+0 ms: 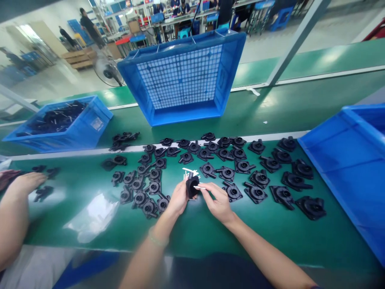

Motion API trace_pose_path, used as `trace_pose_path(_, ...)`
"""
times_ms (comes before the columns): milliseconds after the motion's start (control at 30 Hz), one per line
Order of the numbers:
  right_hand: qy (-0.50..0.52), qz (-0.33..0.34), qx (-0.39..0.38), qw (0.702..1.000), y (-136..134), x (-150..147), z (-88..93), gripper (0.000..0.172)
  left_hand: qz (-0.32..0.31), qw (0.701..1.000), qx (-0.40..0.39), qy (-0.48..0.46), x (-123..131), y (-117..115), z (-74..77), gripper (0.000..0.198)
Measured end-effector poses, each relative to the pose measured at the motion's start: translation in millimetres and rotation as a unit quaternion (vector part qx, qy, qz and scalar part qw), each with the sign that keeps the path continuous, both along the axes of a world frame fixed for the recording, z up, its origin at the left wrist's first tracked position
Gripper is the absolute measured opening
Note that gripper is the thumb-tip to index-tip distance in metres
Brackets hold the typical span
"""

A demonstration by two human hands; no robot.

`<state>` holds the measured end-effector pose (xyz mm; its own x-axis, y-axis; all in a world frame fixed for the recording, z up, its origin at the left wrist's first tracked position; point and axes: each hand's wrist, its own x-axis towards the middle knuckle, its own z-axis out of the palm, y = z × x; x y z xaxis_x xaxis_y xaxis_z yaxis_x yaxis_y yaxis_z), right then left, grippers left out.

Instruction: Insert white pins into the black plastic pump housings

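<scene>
My left hand (179, 198) is closed around a black plastic pump housing (191, 188), holding it tilted above the green bench with its round opening turned to the right. Between the fingertips of my right hand (219, 201) is a thin white pin (201, 187), its far end at the housing's opening. How deep the pin reaches inside I cannot tell. Just behind the held part lies a small pile of white pins (187, 171), partly hidden. Several similar black housings (226, 173) with side spouts lie spread on both sides of my hands.
One blue crate (54, 138) at the left holds black parts. Another blue crate (186, 116) stands tipped toward me at the back, and a third crate (339, 160) is at the right. A co-worker's hand (27, 182) touches parts at far left, near a clear plastic bag (92, 216).
</scene>
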<state>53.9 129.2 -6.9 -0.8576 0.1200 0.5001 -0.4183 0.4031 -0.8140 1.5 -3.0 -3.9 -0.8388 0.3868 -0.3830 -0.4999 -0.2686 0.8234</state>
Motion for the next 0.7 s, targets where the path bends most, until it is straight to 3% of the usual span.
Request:
trace_pose_path(133, 0.031, -0.005, 0.028, 0.999, -2, -2, -1.9, 0.020, 0.020, 0.999, -0.022, 0.016, 3, 2, -0.5, 0.049)
trace_pose_path(300, 0.041, -0.016, 0.016, 0.999, 0, -8, -0.7, 0.016, 0.011, 0.999, 0.016, 0.030, 4, 4, 0.7, 0.047)
trace_pose_path(400, 0.011, -0.022, 0.012, 1.000, -7, 2, -0.6, 0.021, 0.053, 0.996, 0.033, 0.061, -4, -6, 9.0, 0.047)
trace_pose_path(500, -0.019, 0.063, 0.149, 0.987, -24, 24, -9.4, 0.034, 0.159, 0.981, 0.050, 0.101, -18, -26, 21.2, 0.047)
trace_pose_path(567, -0.030, 0.117, 0.283, 0.952, -34, 36, -20.0, 0.043, 0.214, 0.967, 0.057, 0.128, -26, -39, 29.4, 0.047)
trace_pose_path(633, -0.045, 0.103, 0.370, 0.922, -37, 37, -30.8, 0.053, 0.240, 0.957, 0.050, 0.153, -30, -49, 36.3, 0.048)
trace_pose_path(700, -0.051, 0.051, 0.410, 0.909, -33, 25, -38.2, 0.057, 0.254, 0.951, 0.029, 0.176, -30, -55, 41.9, 0.050)
